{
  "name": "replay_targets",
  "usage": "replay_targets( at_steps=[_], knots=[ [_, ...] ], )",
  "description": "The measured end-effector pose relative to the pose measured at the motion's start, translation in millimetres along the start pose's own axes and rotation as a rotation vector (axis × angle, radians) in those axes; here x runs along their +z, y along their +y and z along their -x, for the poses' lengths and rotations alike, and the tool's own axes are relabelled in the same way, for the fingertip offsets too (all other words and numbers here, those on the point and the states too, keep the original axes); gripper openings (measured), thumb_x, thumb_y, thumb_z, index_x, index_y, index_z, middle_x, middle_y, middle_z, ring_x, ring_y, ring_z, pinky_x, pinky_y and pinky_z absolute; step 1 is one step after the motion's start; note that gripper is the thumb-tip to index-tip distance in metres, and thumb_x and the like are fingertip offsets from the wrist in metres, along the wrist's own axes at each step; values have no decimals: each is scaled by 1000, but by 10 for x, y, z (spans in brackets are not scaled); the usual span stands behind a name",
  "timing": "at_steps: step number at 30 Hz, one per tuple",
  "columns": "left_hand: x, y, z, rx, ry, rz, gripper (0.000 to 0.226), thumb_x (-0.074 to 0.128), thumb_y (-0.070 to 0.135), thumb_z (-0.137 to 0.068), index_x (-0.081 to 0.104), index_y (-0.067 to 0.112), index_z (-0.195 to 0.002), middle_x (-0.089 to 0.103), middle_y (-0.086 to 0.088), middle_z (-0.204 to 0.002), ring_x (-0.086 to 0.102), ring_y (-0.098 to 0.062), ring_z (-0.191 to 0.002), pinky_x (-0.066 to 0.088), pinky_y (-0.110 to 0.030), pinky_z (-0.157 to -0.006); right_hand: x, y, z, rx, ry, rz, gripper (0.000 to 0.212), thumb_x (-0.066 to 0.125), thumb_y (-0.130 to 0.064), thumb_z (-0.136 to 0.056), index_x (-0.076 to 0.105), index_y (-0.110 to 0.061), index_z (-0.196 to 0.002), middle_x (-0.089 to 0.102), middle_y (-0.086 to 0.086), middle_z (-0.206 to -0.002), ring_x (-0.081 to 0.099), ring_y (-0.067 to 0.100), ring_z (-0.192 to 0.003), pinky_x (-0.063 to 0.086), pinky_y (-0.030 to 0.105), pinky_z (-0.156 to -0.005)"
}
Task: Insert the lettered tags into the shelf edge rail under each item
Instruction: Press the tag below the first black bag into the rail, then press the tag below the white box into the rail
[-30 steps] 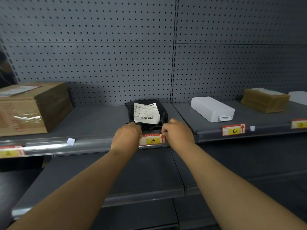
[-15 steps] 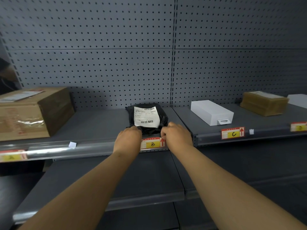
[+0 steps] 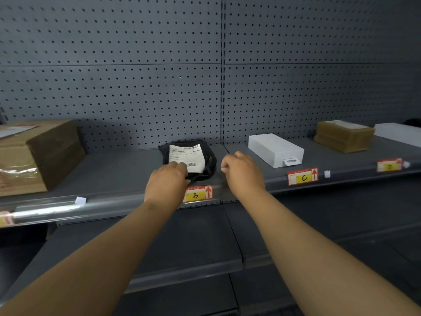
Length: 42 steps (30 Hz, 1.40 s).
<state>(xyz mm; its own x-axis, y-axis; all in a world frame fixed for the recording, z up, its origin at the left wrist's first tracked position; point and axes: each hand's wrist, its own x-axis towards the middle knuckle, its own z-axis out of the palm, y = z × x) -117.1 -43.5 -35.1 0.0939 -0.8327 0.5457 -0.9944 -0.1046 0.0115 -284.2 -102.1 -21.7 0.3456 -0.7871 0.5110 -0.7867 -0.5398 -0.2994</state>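
The tag lettered B (image 3: 197, 194), yellow and red with an arrow, sits in the clear shelf edge rail (image 3: 109, 202) below a black parcel (image 3: 193, 159) with a white shipping label. My left hand (image 3: 167, 184) rests at the parcel's front edge, fingers on it, covering the tag's left end. My right hand (image 3: 242, 173) hovers to the right of the parcel, fingers loosely curled, holding nothing. Tag C (image 3: 303, 177) sits in the rail below a white box (image 3: 275, 149). Another tag (image 3: 389, 165) sits further right, under a brown parcel (image 3: 344, 135).
A large cardboard box (image 3: 38, 156) stands on the shelf at far left, with a tag (image 3: 5, 217) partly in view beneath it. A white box (image 3: 401, 133) sits at far right. Small white clips (image 3: 80, 200) (image 3: 327, 174) sit on the rail. A lower shelf (image 3: 182, 242) juts out below.
Both hands have let go of tag B, which stays in the rail. My left hand moved up onto the black parcel; my right hand lifted up and to the right.
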Motion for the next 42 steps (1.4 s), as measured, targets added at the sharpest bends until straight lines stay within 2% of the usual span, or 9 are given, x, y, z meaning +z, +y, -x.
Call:
replay_targets(
  at_steps=[4, 8, 12, 16, 21, 26, 31, 35, 42],
  knots=[
    [23, 386, -154, 71, 68, 25, 23, 54, 32, -90, 57, 11, -98, 61, -7, -96, 55, -25, -88, 40, -33, -71, -191, 314, -44, 14, 43, 22, 14, 49, -19, -93, 61, -14, -100, 57, 7, -105, 49, 27, -102, 41, 35, -79],
    [118, 898, -343, 126, 63, 40, 26, 52, 35, -90, 57, 11, -101, 60, -7, -101, 55, -25, -93, 41, -34, -76, -405, 758, -85, 23, 36, 72, 19, 49, -22, -93, 60, -16, -107, 58, 8, -111, 49, 28, -105, 40, 37, -86],
    [269, 1463, -560, 129, 31, 50, 28, 51, 35, -92, 59, 11, -104, 60, -9, -106, 55, -27, -96, 42, -36, -79, -621, 1354, -110, 39, 21, 116, 20, 51, -18, -91, 60, -16, -109, 58, 7, -113, 49, 28, -105, 40, 35, -82],
    [434, 2020, -725, 97, -14, 76, 26, 51, 31, -92, 58, 10, -106, 61, -8, -107, 56, -27, -97, 44, -36, -80, -833, 1937, -159, 36, -12, 153, 20, 52, -22, -92, 60, -16, -109, 58, 7, -111, 50, 28, -103, 42, 36, -80],
    [598, 2496, -818, 18, -19, 92, 26, 56, 28, -89, 59, 8, -105, 63, -11, -105, 57, -29, -94, 47, -40, -79, -916, 2415, -169, -30, -64, 163, 18, 55, -18, -90, 60, -16, -106, 59, 6, -109, 51, 26, -102, 41, 33, -77],
    [678, 2685, -796, -59, -35, 23, 20, 55, 21, -89, 61, 9, -104, 63, -10, -102, 58, -30, -90, 47, -38, -73, -891, 2610, -180, -120, -161, 131, 23, 51, -25, -93, 59, -11, -109, 60, 8, -109, 53, 27, -101, 45, 38, -82],
    [740, 2671, -697, -105, -82, -13, 22, 61, 4, -80, 63, 13, -99, 63, -8, -95, 61, -29, -79, 50, -36, -64, -764, 2679, -171, -199, -223, 139, 15, 54, -14, -90, 59, -9, -103, 62, 10, -102, 57, 27, -92, 44, 34, -70],
    [750, 2645, -670, -112, -111, -11, 23, 57, 2, -81, 61, 14, -100, 63, -8, -94, 61, -29, -76, 53, -39, -64, -681, 2685, -171, -229, -224, 134, 13, 56, -10, -87, 62, -11, -98, 62, 7, -94, 58, 23, -84, 47, 33, -68],
    [687, 2646, -649, -100, -152, -19, 24, 53, 7, -85, 61, 21, -103, 64, -4, -99, 62, -24, -80, 46, -32, -63, -650, 2699, -177, -223, -239, 113, 17, 57, -9, -85, 67, -14, -98, 63, 6, -94, 59, 22, -83, 53, 33, -71]
  ],
)
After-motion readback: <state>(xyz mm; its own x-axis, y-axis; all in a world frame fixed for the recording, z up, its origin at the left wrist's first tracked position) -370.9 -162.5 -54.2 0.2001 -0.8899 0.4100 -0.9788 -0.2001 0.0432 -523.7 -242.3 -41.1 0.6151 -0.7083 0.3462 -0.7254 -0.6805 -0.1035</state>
